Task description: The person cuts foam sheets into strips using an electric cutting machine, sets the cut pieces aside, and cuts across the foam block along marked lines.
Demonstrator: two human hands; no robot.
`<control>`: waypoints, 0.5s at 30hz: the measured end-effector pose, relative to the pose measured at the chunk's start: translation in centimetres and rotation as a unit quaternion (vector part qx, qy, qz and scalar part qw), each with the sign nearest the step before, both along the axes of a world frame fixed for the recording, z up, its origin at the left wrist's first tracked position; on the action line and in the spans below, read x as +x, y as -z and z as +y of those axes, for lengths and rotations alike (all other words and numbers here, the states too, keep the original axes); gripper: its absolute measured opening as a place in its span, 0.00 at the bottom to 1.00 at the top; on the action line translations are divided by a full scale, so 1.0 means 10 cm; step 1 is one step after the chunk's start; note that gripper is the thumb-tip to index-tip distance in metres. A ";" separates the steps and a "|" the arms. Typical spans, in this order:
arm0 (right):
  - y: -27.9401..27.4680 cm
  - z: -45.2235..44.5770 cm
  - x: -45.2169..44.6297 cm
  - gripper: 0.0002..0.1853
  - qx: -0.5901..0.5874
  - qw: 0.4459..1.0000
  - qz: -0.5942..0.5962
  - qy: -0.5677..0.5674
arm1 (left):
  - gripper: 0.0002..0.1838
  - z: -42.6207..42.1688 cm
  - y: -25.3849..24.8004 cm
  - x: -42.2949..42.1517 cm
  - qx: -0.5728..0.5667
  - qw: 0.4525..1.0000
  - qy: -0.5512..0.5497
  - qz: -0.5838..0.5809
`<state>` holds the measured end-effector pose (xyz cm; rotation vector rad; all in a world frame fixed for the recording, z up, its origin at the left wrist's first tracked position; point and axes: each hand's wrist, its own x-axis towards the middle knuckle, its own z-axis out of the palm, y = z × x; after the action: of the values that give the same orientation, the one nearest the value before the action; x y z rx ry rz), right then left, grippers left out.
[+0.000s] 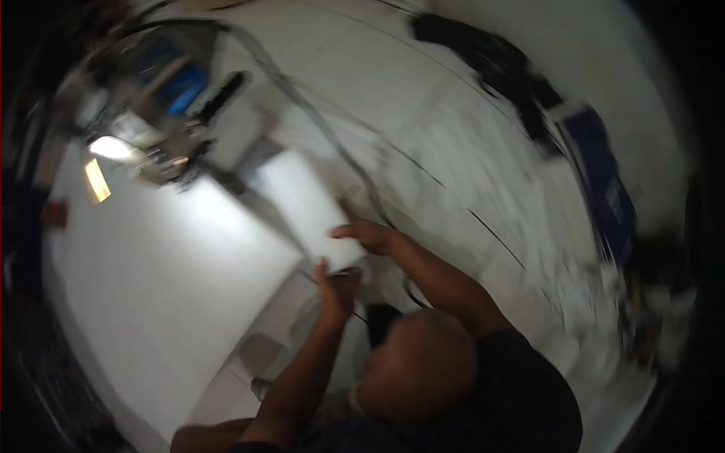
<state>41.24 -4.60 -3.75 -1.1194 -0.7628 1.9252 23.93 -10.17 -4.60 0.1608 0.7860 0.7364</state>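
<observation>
A long white box-like piece (310, 204) lies across both hands, its near end toward me. My left hand (337, 287) grips that end from below, the thumb against its edge. At the right side, the fingers of my right hand (366, 232) are closed on the same piece. Its far end is beside the corner of a large white surface (181, 279). Blur hides the piece's details and the undersides of the fingers.
Blurred equipment with a blue part (181, 87) and a bright light (113, 148) stands at the upper left. A dark cable (325, 124) curves across the pale floor. A black object (483, 53) and a dark blue box (600, 181) are along the right.
</observation>
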 end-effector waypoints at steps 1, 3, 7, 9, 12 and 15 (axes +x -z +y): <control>-0.13 -0.04 -0.07 0.61 -0.008 0.999 -0.038 0.015 | 0.34 -0.05 0.19 -0.07 0.007 0.999 -0.004 -0.036; -0.46 -0.10 -0.11 0.65 0.094 0.986 -0.141 -0.011 | 0.40 -0.20 -0.11 -0.07 0.035 0.999 -0.034 0.017; -1.26 -0.45 0.10 0.67 0.184 0.969 -0.165 0.030 | 0.49 -0.35 -0.13 0.08 0.059 0.998 0.015 0.026; -1.40 -0.66 0.27 0.67 0.218 0.958 -0.159 0.096 | 0.55 -0.08 0.01 0.07 0.131 0.985 0.088 0.068; -1.66 -1.22 0.53 0.63 0.204 0.946 -0.017 0.252 | 0.65 0.09 -0.20 0.00 0.286 0.941 0.157 0.084; -1.79 -2.18 0.98 0.55 0.185 0.895 -0.048 0.403 | 0.65 0.12 -0.67 0.01 0.421 0.882 0.191 0.095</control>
<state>51.00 -26.39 14.15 -1.0605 -0.5517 0.9839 24.01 -9.01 2.13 1.1612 0.5437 0.6457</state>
